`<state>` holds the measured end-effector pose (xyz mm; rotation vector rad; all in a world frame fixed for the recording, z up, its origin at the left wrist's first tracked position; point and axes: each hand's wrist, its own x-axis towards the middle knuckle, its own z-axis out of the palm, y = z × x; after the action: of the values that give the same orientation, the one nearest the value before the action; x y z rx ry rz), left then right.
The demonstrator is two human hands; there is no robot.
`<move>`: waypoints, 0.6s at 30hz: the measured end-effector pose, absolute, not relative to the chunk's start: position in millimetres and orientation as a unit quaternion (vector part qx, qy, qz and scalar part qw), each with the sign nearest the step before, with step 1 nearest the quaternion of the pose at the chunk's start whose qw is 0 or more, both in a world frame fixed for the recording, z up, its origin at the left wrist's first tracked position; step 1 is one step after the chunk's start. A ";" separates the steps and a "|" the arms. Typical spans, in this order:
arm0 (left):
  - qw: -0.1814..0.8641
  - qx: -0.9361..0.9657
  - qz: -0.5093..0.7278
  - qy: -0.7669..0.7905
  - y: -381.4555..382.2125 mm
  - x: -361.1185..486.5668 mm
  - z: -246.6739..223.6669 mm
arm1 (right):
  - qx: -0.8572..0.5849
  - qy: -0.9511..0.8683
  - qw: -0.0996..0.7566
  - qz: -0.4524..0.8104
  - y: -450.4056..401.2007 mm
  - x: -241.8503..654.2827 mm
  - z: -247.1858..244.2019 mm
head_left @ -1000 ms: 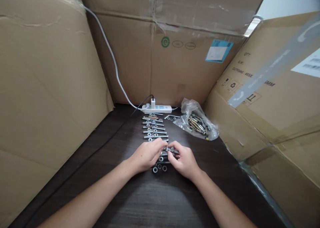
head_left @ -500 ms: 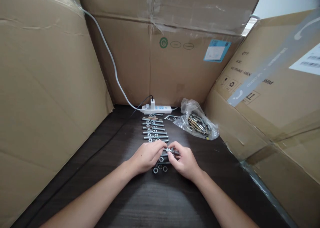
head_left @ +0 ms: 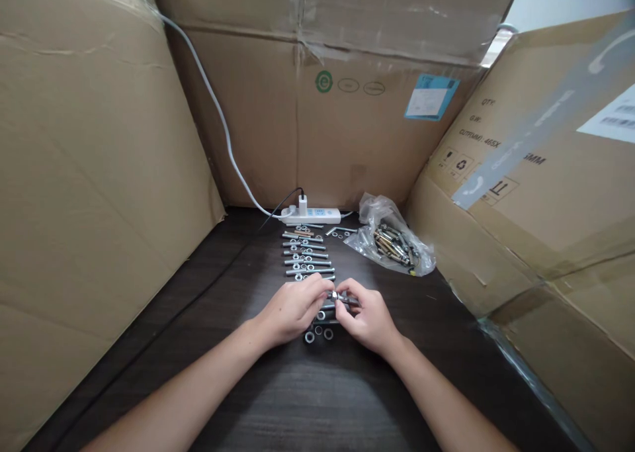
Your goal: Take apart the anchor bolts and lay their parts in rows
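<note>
My left hand [head_left: 294, 308] is closed, its fingertips pinching a metal bolt [head_left: 330, 296] above the rows of hardware. Facing it, my right hand [head_left: 368, 313] has its thumb and forefinger closed around a shiny nut [head_left: 335, 295] on that bolt. Part of the bolt is hidden by my fingers. Below the hands lie more bolts [head_left: 325, 321], partly covered, and several flat washers [head_left: 328, 334]. Further back, a column of silver bolts [head_left: 307, 263] runs away from me, with nuts and washers lying among them.
A clear plastic bag [head_left: 381, 207] of bolts lies at the back right. Behind the column sits a white power strip [head_left: 325, 215] with a plugged-in charger and a black cable [head_left: 218, 276] crossing the dark table [head_left: 307, 399]. Cardboard boxes [head_left: 248, 121] wall in three sides.
The nut between my fingertips has shifted slightly to the right and looks turned. Both hands stay in nearly the same place; the hardware on the table has not visibly moved.
</note>
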<state>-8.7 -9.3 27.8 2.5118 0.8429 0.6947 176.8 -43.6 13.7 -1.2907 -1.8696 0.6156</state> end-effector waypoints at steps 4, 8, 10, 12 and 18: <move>0.189 0.903 0.244 0.300 -9.2 -9.0 27.9 | -0.503 -0.732 0.387 0.249 -43.1 177.3 12.1; 0.181 0.906 0.241 0.296 -9.6 -9.3 27.6 | -0.502 -0.732 0.383 0.255 -43.1 178.5 11.8; 0.173 0.909 0.238 0.295 -9.8 -9.3 26.7 | -0.502 -0.732 0.383 0.254 -43.3 178.7 11.9; 0.168 0.911 0.235 0.295 -10.0 -9.1 25.7 | -0.503 -0.731 0.385 0.253 -43.5 178.5 12.0; 0.174 0.908 0.229 0.304 -10.6 -7.9 25.5 | -0.506 -0.735 0.383 0.241 -44.1 177.3 14.4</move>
<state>-7.9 -10.6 25.5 2.5761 0.8619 0.6482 177.3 -44.1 14.4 -1.2896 -1.8735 0.6158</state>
